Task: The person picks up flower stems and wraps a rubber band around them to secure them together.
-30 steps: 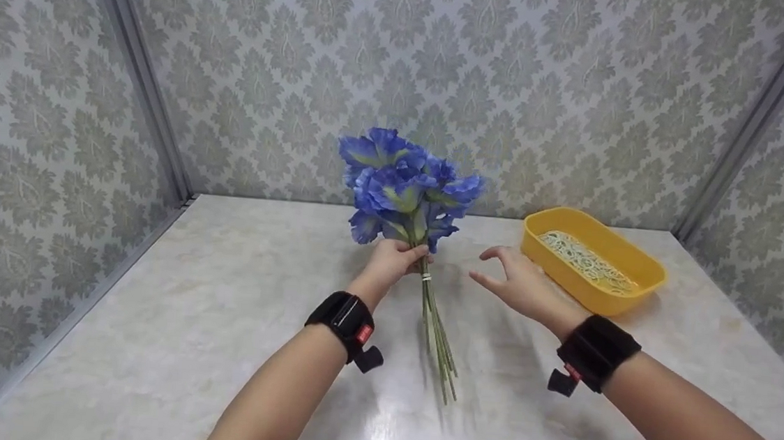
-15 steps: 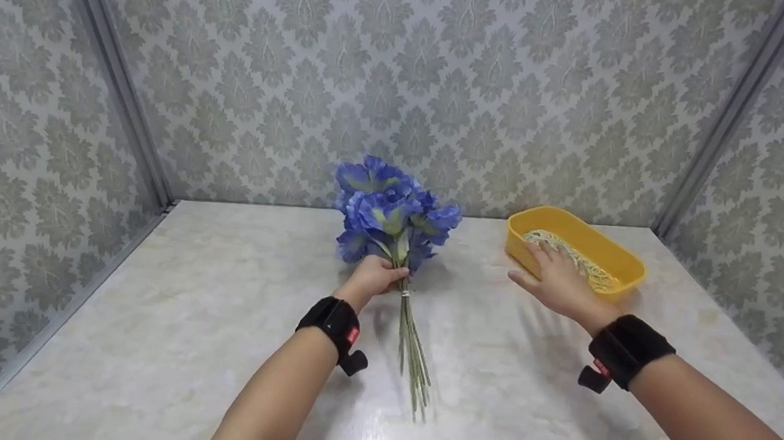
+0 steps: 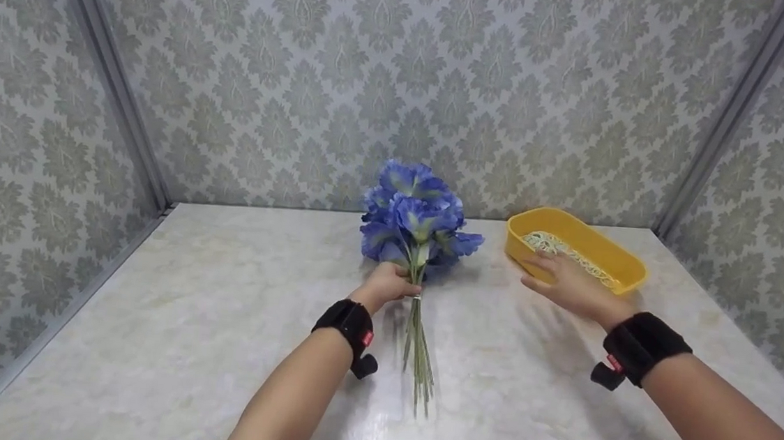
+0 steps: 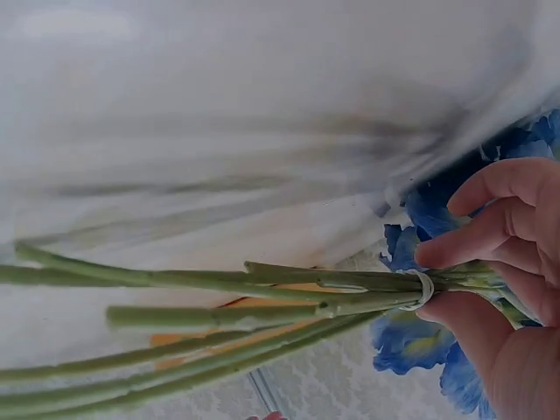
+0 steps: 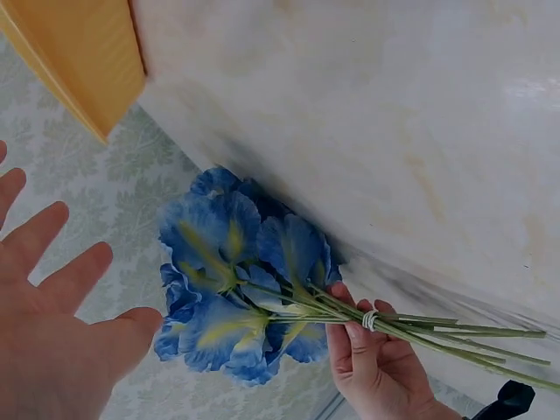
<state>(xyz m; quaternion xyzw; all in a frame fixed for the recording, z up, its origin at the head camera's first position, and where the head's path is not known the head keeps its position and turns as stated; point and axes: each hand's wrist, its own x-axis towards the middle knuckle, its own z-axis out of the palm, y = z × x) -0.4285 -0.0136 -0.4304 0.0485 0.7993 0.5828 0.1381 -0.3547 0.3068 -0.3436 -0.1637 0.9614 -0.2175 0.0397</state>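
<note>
A bunch of blue artificial flowers (image 3: 420,212) leans over the table's middle, blooms toward the back wall. My left hand (image 3: 389,286) pinches its green stems (image 4: 219,350) just under the blooms. Beside the thumb a pale rubber band (image 5: 369,320) wraps the stems, whose loose ends fan out below. My right hand (image 3: 572,283) hovers at the near side of the yellow bin (image 3: 628,284), holding nothing. Its fingers are spread in the right wrist view. Several pale rubber bands (image 3: 545,242) lie in the bin, some hidden behind that hand.
The white marbled table (image 3: 229,333) stretches out on both sides of the flowers. Patterned wall panels (image 3: 375,72) close off the back and sides. Each wrist wears a black strap (image 3: 644,348).
My right hand has moved right to the bin, opening out from its earlier curl. The flowers dropped lower, then shifted slightly right with my left hand; the camera view also moved.
</note>
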